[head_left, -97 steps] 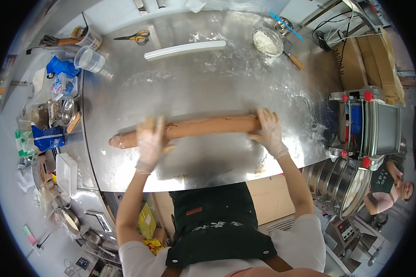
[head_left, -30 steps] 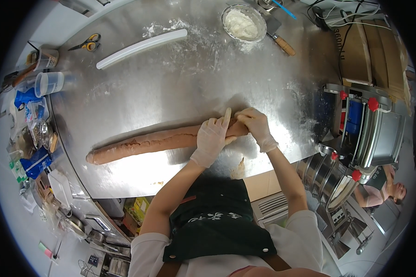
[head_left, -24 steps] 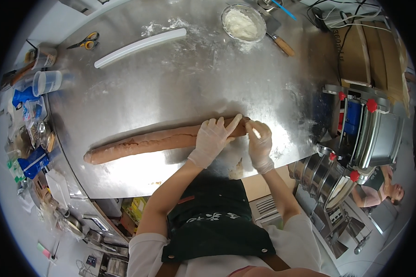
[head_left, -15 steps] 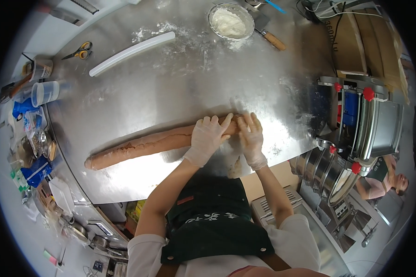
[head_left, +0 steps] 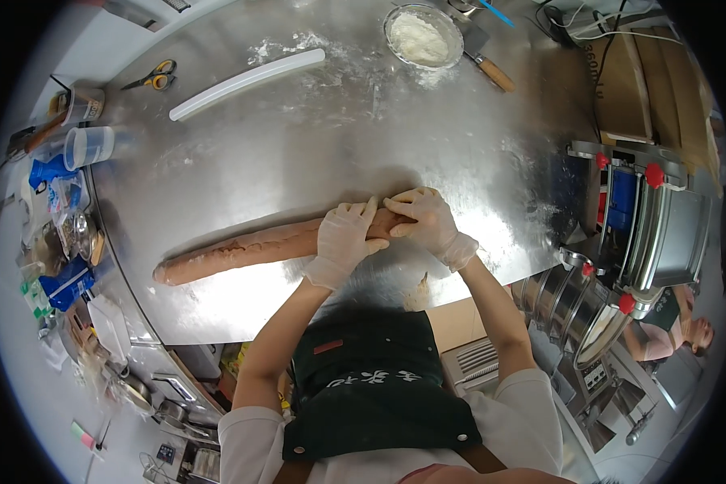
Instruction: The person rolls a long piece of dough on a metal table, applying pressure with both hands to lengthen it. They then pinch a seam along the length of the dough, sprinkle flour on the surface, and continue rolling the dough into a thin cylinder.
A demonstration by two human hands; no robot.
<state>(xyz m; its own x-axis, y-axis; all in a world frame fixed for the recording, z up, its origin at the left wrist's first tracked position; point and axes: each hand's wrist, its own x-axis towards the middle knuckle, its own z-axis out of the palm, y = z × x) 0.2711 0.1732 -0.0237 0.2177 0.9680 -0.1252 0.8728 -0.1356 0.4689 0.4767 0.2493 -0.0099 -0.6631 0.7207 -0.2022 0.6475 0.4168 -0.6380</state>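
Observation:
A long brown dough log [head_left: 250, 248] lies slantwise on the steel table, its left end lower and a ragged crease running along its top. My left hand [head_left: 345, 238], in a clear glove, grips the log near its right end, thumb on the near side and fingers over the top. Close beside it, my gloved right hand [head_left: 427, 222] closes over the right tip of the dough, fingers pointing left. Most of that tip is covered by the right hand.
At the back stand a bowl of flour [head_left: 419, 39] and a wooden-handled scraper [head_left: 492, 71]. A white curved strip [head_left: 248, 84] and scissors [head_left: 160, 76] lie far left. A machine with red knobs [head_left: 645, 218] stands at the right edge; plastic cups [head_left: 87, 148] stand left.
My right hand has turned inward and shifted left over the dough's end, its fingers closing round it. My left hand stays on the log. The whole view has shifted slightly.

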